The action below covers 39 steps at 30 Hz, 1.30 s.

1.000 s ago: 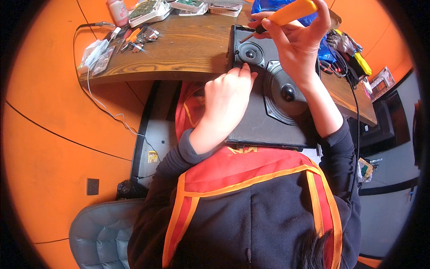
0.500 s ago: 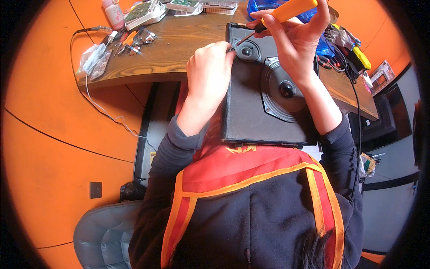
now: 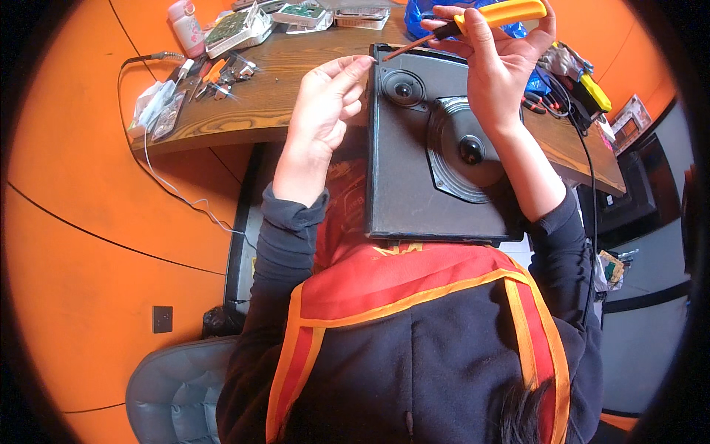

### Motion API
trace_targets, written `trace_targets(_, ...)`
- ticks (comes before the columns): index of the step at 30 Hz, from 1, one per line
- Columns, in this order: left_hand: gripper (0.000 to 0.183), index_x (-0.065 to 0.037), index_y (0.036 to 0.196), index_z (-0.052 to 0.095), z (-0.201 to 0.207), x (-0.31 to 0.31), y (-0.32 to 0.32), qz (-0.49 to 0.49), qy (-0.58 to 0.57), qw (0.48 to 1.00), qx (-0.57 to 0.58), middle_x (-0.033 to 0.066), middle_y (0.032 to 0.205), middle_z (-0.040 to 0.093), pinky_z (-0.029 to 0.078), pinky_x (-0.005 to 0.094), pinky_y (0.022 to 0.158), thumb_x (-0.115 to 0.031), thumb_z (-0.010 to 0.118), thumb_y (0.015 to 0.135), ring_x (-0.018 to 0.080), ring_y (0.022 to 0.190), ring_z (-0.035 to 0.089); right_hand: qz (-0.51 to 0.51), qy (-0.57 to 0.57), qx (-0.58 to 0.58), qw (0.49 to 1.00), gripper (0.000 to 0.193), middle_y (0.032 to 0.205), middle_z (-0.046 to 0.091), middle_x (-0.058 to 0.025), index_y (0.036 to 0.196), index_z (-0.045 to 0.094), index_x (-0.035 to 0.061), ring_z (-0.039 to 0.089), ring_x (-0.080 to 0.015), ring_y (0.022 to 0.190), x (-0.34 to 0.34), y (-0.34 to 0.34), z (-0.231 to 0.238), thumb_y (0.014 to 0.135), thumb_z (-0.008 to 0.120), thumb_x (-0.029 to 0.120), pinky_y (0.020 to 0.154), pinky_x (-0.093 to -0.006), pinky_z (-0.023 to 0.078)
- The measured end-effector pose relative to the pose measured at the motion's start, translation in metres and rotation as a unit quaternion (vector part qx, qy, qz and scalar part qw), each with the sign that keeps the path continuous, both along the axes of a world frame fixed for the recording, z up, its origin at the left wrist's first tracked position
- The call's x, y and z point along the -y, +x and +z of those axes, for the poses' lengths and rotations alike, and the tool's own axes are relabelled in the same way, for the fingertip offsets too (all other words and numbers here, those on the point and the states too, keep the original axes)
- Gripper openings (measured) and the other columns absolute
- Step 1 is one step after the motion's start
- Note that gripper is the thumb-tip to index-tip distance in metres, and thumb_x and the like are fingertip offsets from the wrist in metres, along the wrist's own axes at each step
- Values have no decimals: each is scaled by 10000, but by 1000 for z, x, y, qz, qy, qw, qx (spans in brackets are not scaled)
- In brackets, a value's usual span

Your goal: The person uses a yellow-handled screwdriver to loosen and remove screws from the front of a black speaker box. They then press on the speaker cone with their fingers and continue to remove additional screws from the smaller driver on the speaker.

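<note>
A black speaker box [image 3: 403, 166] leans against the table's near edge, with a small tweeter [image 3: 404, 89] above a larger woofer [image 3: 471, 150]. My right hand [image 3: 503, 78] grips a screwdriver [image 3: 503, 13] by its yellow and black handle. The shaft slants down to the left, and its tip is close to the box's upper left corner. Just left of that corner is my left hand [image 3: 325, 111], thumb and forefinger pinched together at the edge. Whatever the pinch holds, if anything, is too small to make out.
The wooden table [image 3: 296, 74] carries opened white casings with green circuit boards [image 3: 299, 13], a pink bottle [image 3: 186, 28] and small tools [image 3: 218, 72] at left. A blue plastic bag [image 3: 421, 18], work gloves [image 3: 566, 63] and a black cable [image 3: 588, 159] are at right.
My left hand has shifted up and left, from beside the tweeter to the box's upper corner. The screwdriver tip has risen from the tweeter's rim towards that corner.
</note>
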<state>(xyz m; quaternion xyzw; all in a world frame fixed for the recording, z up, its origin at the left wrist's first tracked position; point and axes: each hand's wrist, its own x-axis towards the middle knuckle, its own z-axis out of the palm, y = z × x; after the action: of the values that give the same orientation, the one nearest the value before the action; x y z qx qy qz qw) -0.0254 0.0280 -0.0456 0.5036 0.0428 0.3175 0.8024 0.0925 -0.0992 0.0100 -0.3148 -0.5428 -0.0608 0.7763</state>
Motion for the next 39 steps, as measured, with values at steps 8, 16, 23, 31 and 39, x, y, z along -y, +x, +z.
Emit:
trace_targets(8, 160, -73, 798, 523, -8, -10, 3, -201, -216, 954, 51, -71, 600, 285, 167, 189, 363, -175, 580, 907, 33, 452, 216, 28, 49, -8, 998, 695, 939, 610, -180, 1376, 16, 245, 658, -243, 784, -8, -8, 2, 920, 492, 25, 634, -347, 579)
trace_targets(16, 163, -39, 917, 561, -13, -12, 4, -227, -285, 930, 57, -62, 624, 272, 168, 190, 370, -201, 564, 915, 41, 460, 200, 17, 2, 1, 1000, 702, 927, 625, -173, 1376, 41, 269, 665, -220, 752, -3, -9, 3, 912, 497, 5, 604, -318, 577)
trace_targets(23, 131, -85, 850, 541, -7, -3, 3, -166, -187, 967, 41, -76, 598, 271, 177, 184, 371, -193, 559, 921, 37, 451, 207, 8, 17, 19, 1000, 721, 885, 644, -166, 1383, 36, 267, 664, -200, 717, -4, -7, 1, 905, 503, -7, 589, -287, 569)
trace_targets(31, 124, -6, 918, 616, -4, 2, 5, -29, 18, 997, 70, -66, 614, 464, 237, 166, 410, -114, 640, 861, 13, 484, 337, -6, 10, 26, 1000, 727, 876, 637, -152, 1379, 44, 270, 659, -197, 709, -5, -3, 6, 899, 509, -14, 578, -276, 565)
trace_targets(39, 151, -4, 930, 668, 20, -39, 20, 103, 443, 890, -30, -46, 656, 558, 351, 172, 529, -131, 644, 850, 9, 579, 447, -14, -86, 34, 996, 755, 828, 608, -113, 1388, 69, 271, 634, -153, 688, -5, -2, 26, 877, 529, -42, 552, -256, 554)
